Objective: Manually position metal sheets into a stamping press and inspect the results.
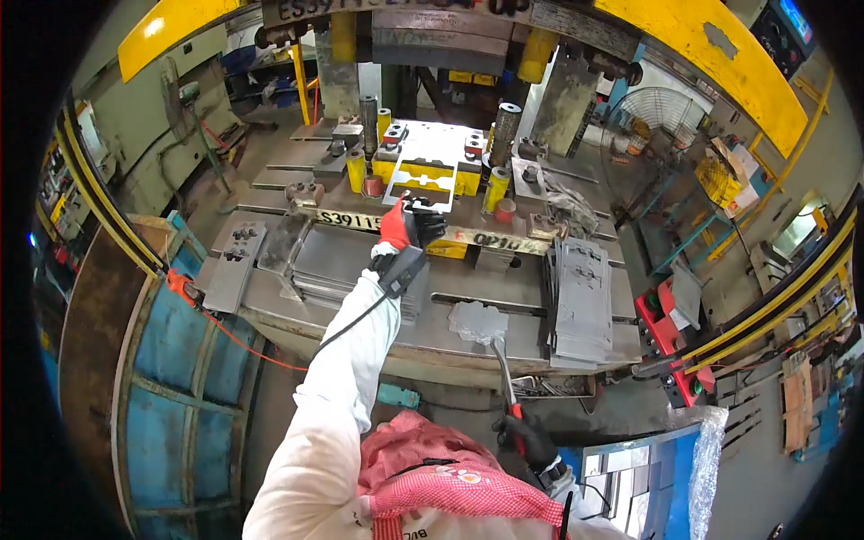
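Observation:
My left hand (414,225), in a black glove with a red cuff, reaches forward to the press die (468,186). Its fingers are closed at the near edge of a bright sheet-metal piece (440,144) with a shaped cutout, which lies over the yellow die blocks. The exact finger contact is partly hidden by the hand. Low on the right, my black-gloved right hand (531,441) is wrapped round the red handle of a long metal tool (504,369). The tool's far end meets a flat, ragged grey piece (478,321) on the press bed.
Flat metal sheets (346,261) are stacked left of my left arm, and cut metal plates (580,301) stand stacked on the right. Guide posts (369,126) rise beside the die. A red control box (661,333) is at the right; blue panels (171,405) stand at the left.

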Motion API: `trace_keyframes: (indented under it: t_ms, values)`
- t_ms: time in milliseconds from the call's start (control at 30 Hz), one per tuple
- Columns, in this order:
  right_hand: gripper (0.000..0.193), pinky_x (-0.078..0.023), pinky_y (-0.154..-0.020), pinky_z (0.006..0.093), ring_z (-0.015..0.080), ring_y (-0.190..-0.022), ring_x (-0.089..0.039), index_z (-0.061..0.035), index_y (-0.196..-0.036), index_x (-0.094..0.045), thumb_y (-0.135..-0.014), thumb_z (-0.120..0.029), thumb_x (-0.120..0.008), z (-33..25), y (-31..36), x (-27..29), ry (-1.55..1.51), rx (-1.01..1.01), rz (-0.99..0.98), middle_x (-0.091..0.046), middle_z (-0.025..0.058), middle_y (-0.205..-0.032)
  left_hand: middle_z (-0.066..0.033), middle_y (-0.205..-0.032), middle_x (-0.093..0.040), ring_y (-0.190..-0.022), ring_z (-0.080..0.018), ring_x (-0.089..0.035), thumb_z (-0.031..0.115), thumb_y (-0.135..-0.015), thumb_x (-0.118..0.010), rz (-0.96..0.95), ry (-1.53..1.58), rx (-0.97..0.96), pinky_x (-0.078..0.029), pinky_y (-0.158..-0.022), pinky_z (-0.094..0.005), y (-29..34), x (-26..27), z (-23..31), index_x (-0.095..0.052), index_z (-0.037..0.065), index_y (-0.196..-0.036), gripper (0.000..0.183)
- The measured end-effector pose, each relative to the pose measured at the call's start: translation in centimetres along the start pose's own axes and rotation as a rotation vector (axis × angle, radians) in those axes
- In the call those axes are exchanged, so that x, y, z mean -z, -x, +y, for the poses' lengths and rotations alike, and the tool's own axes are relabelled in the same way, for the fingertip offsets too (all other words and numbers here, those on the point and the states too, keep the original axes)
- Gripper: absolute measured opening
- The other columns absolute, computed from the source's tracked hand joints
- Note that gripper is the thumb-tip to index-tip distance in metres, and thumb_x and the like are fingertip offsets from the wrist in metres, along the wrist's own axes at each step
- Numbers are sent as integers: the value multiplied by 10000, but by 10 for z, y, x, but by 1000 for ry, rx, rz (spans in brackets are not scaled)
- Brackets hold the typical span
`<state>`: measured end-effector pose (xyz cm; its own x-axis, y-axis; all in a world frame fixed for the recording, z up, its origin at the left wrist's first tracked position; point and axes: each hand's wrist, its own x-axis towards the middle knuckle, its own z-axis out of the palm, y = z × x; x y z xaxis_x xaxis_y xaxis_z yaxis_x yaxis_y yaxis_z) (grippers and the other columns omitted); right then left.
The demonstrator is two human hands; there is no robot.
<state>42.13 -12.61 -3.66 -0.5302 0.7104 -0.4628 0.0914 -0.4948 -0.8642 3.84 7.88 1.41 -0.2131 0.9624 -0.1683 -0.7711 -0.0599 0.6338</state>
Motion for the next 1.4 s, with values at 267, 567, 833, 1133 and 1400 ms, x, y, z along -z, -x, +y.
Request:
trace_keyframes:
  t_ms: [267, 567, 833, 1133, 1400]
  values:
    - [461, -432, -606, 251, 92, -697, -510, 3, -1231, -398, -826, -180, -519, -178, -131, -61, 456, 594, -32, -539, 43, -799, -182, -818, -618, -718, -307, -624, 375, -931, -314, -134, 70, 2, -535, -668, -394, 12, 28, 3, -524, 23, -1053, 428]
    - [275, -428, -437, 253, 113, -564, -558, -66, -993, -516, -835, -290, -539, -286, -299, -78, 298, 508, -110, -555, 45, -710, -184, -820, -637, -712, -251, -645, 320, -935, -337, -81, -144, -92, -534, -615, -335, 16, 19, -6, -529, 15, -1076, 387]
    - [502, -443, -541, 244, 100, -595, -518, -33, -1280, -355, -830, -170, -528, -166, -134, -58, 131, 466, 41, -573, 69, -840, -104, -777, -619, -669, -207, -604, 262, -915, -408, -23, -126, -117, -513, -653, -321, 20, 37, 2, -564, 37, -1047, 304]
    - [619, -427, -513, 248, 101, -582, -499, -69, -1364, -243, -836, -175, -549, 16, -53, -16, -37, 120, 215, -565, 63, -804, -106, -813, -646, -753, -213, -615, 128, -746, -561, -20, -1573, -1013, -458, -666, -298, 67, 34, 34, -623, 36, -950, 232]
    - [506, -436, -527, 265, 125, -608, -522, -65, -1308, -335, -854, -178, -526, 14, -72, -1, 96, 33, 277, -575, 72, -831, -109, -1019, -585, -870, -199, -574, 78, -808, -560, 37, -396, -417, -479, -742, -305, 215, 87, 92, -473, -9, -1188, 399]
